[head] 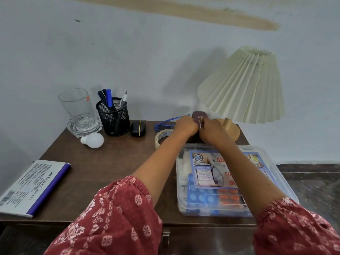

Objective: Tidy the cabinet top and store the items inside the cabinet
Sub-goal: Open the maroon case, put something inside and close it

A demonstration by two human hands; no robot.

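A: Centre right of the frame, we see the left hand [185, 126] and right hand [211, 130], fingers of both curled round a maroon case [199, 117] at the back of the cabinet top [114, 162], beside the lamp [242, 85].

B: We note blue glasses [170, 120] and a tape roll [161, 135] just left of the hands. A clear first-aid box [261, 150] lies beneath the forearms, lower right.

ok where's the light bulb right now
In the head view, the white light bulb lies back left on the cabinet top, just in front of the glass and mesh pen holder.
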